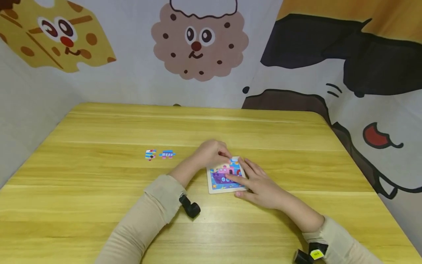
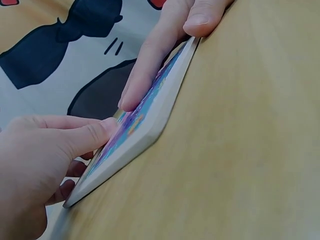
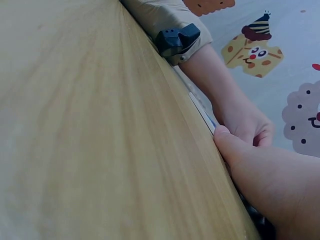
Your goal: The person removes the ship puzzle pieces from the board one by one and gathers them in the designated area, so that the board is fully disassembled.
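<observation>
A small square jigsaw puzzle [image 1: 224,179] with a pale frame and a purple-and-pink ship picture lies on the table. At its far edge my left hand [image 1: 211,154] has thumb and index finger brought together in a pinch at a puzzle piece, mostly hidden by the fingertips. My right hand [image 1: 262,187] lies spread over the right side, its index finger stretched across the picture and the thumb by the near right corner. In the left wrist view the left thumb and fingers [image 2: 97,132] meet at the picture's surface. A pale cream patch shows in the upper left of the puzzle.
Two loose puzzle pieces lie left of the puzzle: a striped, multicoloured one [image 1: 150,154] and a blue-and-purple one [image 1: 167,154]. The wooden table [image 1: 99,128] ends at a cloth backdrop [image 1: 132,84] printed with cartoon figures. Black wrist cameras sit on both sleeves.
</observation>
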### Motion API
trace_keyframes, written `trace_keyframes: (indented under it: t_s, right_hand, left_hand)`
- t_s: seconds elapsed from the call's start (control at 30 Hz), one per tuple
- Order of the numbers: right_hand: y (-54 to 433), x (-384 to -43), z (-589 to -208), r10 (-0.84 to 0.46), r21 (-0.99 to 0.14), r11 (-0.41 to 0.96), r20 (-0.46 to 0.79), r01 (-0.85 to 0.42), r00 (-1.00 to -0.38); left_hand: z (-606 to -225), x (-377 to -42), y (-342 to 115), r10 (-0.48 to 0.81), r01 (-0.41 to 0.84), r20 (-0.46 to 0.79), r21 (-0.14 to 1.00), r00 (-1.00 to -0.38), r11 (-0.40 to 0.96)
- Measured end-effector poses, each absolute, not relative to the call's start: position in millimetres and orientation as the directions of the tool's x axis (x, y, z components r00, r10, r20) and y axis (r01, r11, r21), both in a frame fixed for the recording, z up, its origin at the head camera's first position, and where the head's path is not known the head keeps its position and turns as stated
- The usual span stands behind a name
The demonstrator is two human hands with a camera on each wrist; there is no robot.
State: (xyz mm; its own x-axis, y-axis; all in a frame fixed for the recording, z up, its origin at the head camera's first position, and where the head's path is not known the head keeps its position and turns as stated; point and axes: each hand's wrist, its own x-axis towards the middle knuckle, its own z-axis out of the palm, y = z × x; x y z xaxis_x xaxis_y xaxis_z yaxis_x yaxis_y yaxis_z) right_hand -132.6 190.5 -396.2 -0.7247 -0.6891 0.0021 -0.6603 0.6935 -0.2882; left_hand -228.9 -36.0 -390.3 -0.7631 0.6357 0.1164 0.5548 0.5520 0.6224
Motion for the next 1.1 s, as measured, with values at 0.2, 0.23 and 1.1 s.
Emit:
trace_keyframes:
  t_s: [0.2,0.23,1.1]
  right_hand:
    - [190.5,-132.2,-396.0,-0.690,-0.289,0.694,-0.001,-0.660,-0.724]
    - [190.5,-132.1,-396.0,-0.690,-0.287,0.693,-0.001,-0.661,-0.724]
    - [192.3,-132.8,-398.8,-0.688,-0.283,0.695,0.004,-0.661,-0.726]
  left_hand:
    - [-389.7,-227.5,-35.6,0.653,0.586,0.130,0.594,-0.746,0.551]
    - [-389.8,-227.4,-35.4,0.655,0.592,0.135,0.589,-0.744,0.551]
    - [-391.3,-227.3,-32.0,0.693,0.701,0.223,0.458,-0.686,0.547]
